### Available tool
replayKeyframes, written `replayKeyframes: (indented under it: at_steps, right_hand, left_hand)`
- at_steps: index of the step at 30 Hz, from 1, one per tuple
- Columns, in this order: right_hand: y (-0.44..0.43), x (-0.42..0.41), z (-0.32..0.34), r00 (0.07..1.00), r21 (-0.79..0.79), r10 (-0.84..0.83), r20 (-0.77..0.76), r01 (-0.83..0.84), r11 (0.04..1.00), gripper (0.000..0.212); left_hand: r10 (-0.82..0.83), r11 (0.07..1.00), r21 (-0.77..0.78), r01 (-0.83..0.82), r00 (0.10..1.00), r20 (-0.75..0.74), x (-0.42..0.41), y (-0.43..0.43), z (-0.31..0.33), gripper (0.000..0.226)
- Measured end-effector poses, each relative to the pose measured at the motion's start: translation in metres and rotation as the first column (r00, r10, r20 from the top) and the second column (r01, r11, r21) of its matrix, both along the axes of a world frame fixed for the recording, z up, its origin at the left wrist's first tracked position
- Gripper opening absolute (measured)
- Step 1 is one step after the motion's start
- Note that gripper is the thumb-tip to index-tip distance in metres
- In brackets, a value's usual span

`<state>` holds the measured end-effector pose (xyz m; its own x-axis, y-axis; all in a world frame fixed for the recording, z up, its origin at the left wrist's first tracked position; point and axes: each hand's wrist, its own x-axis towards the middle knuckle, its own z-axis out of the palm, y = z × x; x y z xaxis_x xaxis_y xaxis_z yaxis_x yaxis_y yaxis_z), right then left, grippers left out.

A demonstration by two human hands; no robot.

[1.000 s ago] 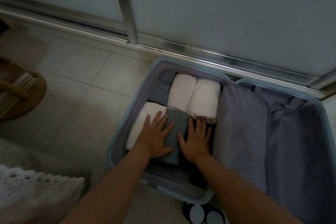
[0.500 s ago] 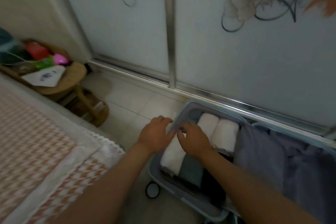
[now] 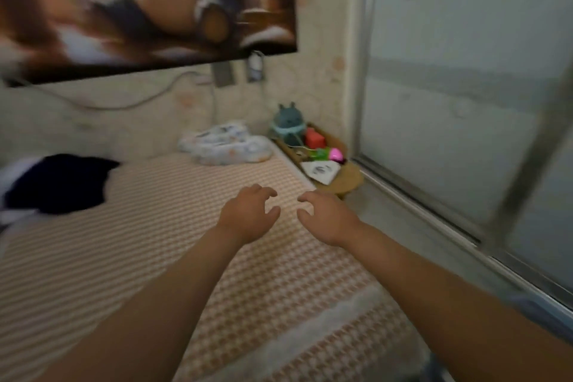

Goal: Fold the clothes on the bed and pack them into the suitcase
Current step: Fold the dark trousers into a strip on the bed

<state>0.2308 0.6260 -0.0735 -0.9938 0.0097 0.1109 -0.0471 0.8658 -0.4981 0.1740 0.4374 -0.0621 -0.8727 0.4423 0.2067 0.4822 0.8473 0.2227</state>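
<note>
**Head view.** Both bare forearms are extended over the bed, which is covered with a checked spread. The left hand and the right hand are held side by side, palms down, near each other but apart. The fingers of both hands are loosely curled and slightly spread, and nothing is held or pinched. Whether the bed is touched cannot be told.

1 dark garment is seen lying unfolded at the left of the bed, partly over a white cloth and well apart from both hands. A pale patterned bundle is placed at the far end of the bed, by the wall.

Just beside that end, a small round wooden surface carries a teal plush toy, a red object, a pink object and a white card. A sliding door is shown at right, and a blurred poster above.
</note>
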Motion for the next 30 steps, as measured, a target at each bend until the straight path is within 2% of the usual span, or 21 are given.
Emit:
replayKeyframes:
  at_steps: [4,10,15,18,22,26,30]
  right_hand:
    - [-0.132,-0.075,0.018,0.979,0.111,0.204,0.030,-0.206,0.972,0.051]
    - [-0.303,-0.168,0.013,0.910,0.162,0.402,0.097,-0.413,0.896,0.053]
    - [-0.421,-0.232,-0.014,0.845,0.170,0.523,0.113,-0.535,0.828,0.057]
    - [-0.475,-0.274,-0.034,0.820,0.178,0.565,0.091,-0.572,0.801,0.064]
    - [-0.527,-0.331,-0.068,0.826,0.324,0.560,0.060,-0.547,0.772,0.074]
    - [-0.559,-0.384,-0.089,0.832,0.425,0.554,-0.028,-0.492,0.760,0.062]
    - [-0.568,-0.406,-0.087,0.751,0.356,0.627,-0.205,-0.540,0.763,0.042]
  left_hand:
    - [0.192,0.981,-0.006,-0.192,0.981,-0.004,-0.038,-0.143,0.007,0.044]
    - [0.408,0.913,-0.050,-0.406,0.909,0.078,-0.091,-0.316,-0.009,0.048]
    - [0.484,0.875,-0.054,-0.481,0.865,0.129,-0.145,-0.431,-0.031,0.042]
    - [0.477,0.877,-0.006,-0.480,0.871,0.116,-0.175,-0.473,-0.047,0.032]
    - [0.479,0.867,0.094,-0.490,0.869,0.122,-0.208,-0.506,-0.076,0.056]
    - [0.512,0.852,0.063,-0.519,0.853,0.100,-0.238,-0.527,-0.102,0.070]
    - [0.553,0.833,0.088,-0.546,0.826,-0.107,-0.253,-0.534,-0.108,0.078]
